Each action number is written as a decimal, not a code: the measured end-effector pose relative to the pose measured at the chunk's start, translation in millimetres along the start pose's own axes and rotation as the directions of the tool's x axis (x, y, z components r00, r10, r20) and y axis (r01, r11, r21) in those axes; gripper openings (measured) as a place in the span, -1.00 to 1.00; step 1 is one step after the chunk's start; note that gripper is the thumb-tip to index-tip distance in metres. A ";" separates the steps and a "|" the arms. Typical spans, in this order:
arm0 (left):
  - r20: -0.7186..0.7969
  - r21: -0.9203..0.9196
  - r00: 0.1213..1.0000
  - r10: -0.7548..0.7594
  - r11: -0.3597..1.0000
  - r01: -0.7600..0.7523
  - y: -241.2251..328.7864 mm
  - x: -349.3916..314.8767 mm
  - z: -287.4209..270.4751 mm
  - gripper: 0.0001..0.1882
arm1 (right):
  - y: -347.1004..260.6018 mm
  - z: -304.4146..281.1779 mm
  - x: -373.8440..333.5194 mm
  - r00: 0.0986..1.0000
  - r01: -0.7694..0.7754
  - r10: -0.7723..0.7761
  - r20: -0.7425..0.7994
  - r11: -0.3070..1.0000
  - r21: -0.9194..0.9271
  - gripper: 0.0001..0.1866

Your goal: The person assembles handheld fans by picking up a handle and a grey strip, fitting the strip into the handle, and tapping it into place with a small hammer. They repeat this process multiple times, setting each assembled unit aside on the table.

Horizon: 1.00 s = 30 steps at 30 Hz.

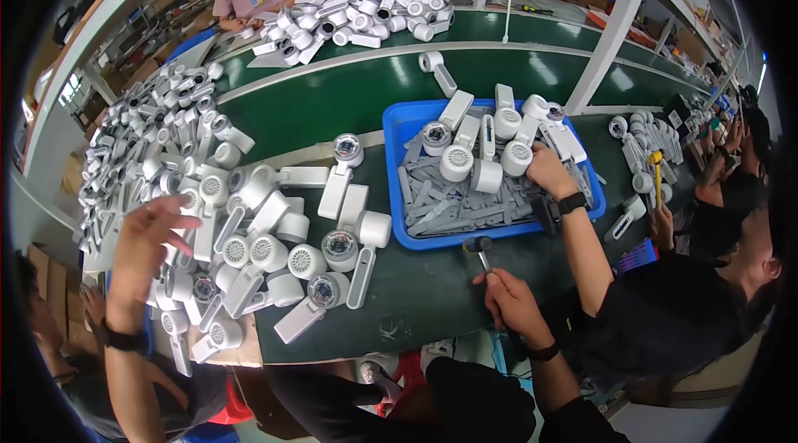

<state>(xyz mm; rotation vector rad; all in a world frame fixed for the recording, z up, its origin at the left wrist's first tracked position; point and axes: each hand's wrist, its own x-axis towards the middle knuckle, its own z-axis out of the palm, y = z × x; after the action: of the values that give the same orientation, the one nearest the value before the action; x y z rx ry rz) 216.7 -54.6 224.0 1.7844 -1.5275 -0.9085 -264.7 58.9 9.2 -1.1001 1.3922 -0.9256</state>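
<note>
My left hand reaches over the near-left pile with its fingers spread, holding nothing. Below and around it lie white handheld fans, each with a round head and a flat handle; some heads show a grille, others a clear end with parts inside. My right hand is closed round the handle of a small hammer, its dark head raised near the blue bin's front edge. The blue bin holds flat grey strips with several white fans on top. A co-worker's hand reaches into that bin from the right.
Another co-worker's hand at the right grips a yellow hammer beside a smaller fan pile. Behind the green bench runs a green conveyor belt. A white post rises behind the bin. Two people sit across the belt by a fan heap.
</note>
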 end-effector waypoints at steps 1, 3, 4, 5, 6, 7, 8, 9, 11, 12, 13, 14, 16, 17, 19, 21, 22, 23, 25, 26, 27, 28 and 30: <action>0.088 -0.023 0.994 0.072 0.997 -0.070 9.5 -11.4 27.4 -0.62 | 1.1 -1.9 0.3 0.998 -0.031 0.029 0.047 0.998 0.055 -0.68; 0.232 0.019 0.956 0.178 0.982 -0.188 36.1 -24.9 85.9 -0.66 | 4.2 -2.3 -0.7 0.999 0.037 -0.037 0.014 0.999 -0.001 -0.73; 0.269 0.087 0.942 0.200 0.969 -0.231 50.7 -37.5 108.7 -0.68 | 6.4 -2.1 1.3 0.994 0.105 -0.104 0.014 0.992 -0.072 -0.77; 0.276 0.273 0.916 0.291 0.890 -0.365 65.5 -40.0 128.6 -0.70 | 17.1 -4.9 6.9 0.979 0.202 -0.201 0.018 0.970 -0.133 -0.79; 0.304 0.448 0.877 0.371 0.757 -0.476 81.0 -35.0 145.5 -0.71 | 20.6 -6.3 8.9 0.978 0.208 -0.206 0.028 0.971 -0.117 -0.79; 0.320 0.463 0.838 0.443 0.698 -0.546 86.4 -6.4 177.8 -0.73 | 27.1 -13.3 3.4 0.980 0.185 -0.194 -0.048 0.972 -0.147 -0.74; 0.304 0.507 0.812 0.499 0.636 -0.581 88.9 15.8 202.7 -0.75 | 31.1 -15.5 3.1 0.977 0.184 -0.199 -0.081 0.969 -0.164 -0.68; 0.250 0.531 0.816 0.521 0.631 -0.565 91.7 41.4 222.1 -0.73 | 23.2 -16.4 1.8 0.992 0.103 -0.108 -0.060 0.991 -0.082 -0.65; 0.154 0.566 0.842 0.517 0.652 -0.504 97.9 81.7 245.7 -0.68 | 26.2 -14.1 6.4 0.982 0.182 -0.186 -0.031 0.978 -0.098 -0.67; 0.120 0.568 0.862 0.493 0.678 -0.467 100.0 102.4 257.3 -0.64 | 28.2 -13.7 9.9 0.967 0.252 -0.254 -0.005 0.960 -0.126 -0.69; 0.119 0.574 0.862 0.492 0.674 -0.464 102.9 121.6 268.8 -0.64 | 25.6 -12.2 11.5 0.971 0.239 -0.240 0.007 0.963 -0.126 -0.69; 0.141 0.570 0.905 0.401 0.715 -0.405 107.0 140.0 282.4 -0.54 | 19.5 -13.4 10.4 0.971 0.236 -0.237 0.003 0.964 -0.127 -0.69; 0.171 0.566 0.938 0.302 0.749 -0.345 106.8 166.1 311.0 -0.44 | 10.3 -15.3 7.7 0.975 0.218 -0.221 -0.008 0.965 -0.150 -0.65; 0.190 0.557 0.929 0.319 0.744 -0.369 107.0 175.5 326.9 -0.33 | 12.9 -14.7 7.7 0.972 0.231 -0.236 -0.020 0.963 -0.141 -0.68; 0.254 0.495 0.925 0.282 0.784 -0.374 107.1 183.4 351.4 -0.12 | 13.0 -18.7 4.3 0.975 0.216 -0.221 -0.024 0.967 -0.132 -0.69; 0.321 0.518 0.916 0.241 0.765 -0.383 114.4 195.9 365.7 -0.14 | 15.3 -20.8 6.6 0.980 0.200 -0.201 -0.005 0.974 -0.104 -0.71; 0.374 0.542 0.907 0.191 0.749 -0.381 114.5 198.5 370.3 -0.16 | 11.0 -21.5 5.5 0.982 0.190 -0.191 0.005 0.975 -0.117 -0.71; 0.351 0.530 0.912 0.211 0.758 -0.379 109.4 203.1 372.5 -0.21 | 9.6 -20.1 5.6 0.981 0.193 -0.193 0.005 0.975 -0.110 -0.71; 0.376 0.526 0.908 0.186 0.764 -0.374 111.8 201.9 372.5 -0.22 | 13.3 -19.0 10.2 0.973 0.229 -0.230 -0.004 0.970 -0.084 -0.71; 0.397 0.526 0.903 0.162 0.767 -0.369 116.4 199.1 373.2 -0.23 | 14.6 -21.1 11.0 0.972 0.236 -0.237 0.000 0.968 -0.082 -0.71; 0.299 0.594 0.932 0.204 0.725 -0.349 112.1 192.5 378.4 -0.27 | 15.4 -23.0 11.2 0.975 0.220 -0.220 0.002 0.973 -0.073 -0.72; 0.293 0.588 0.932 0.214 0.728 -0.352 109.7 188.7 373.8 -0.27 | 13.4 -21.7 7.8 0.979 0.202 -0.203 -0.004 0.977 -0.075 -0.72; 0.202 0.661 0.924 0.326 0.650 -0.374 105.1 180.9 355.3 -0.32 | 10.9 -19.1 6.6 0.972 0.235 -0.237 -0.014 0.969 -0.077 -0.72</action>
<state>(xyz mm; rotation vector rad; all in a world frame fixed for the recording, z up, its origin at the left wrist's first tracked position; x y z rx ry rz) -115.7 -254.9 84.6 1.8102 -2.3737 -0.1810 -284.9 54.6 -0.8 -1.3366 1.3429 -1.0657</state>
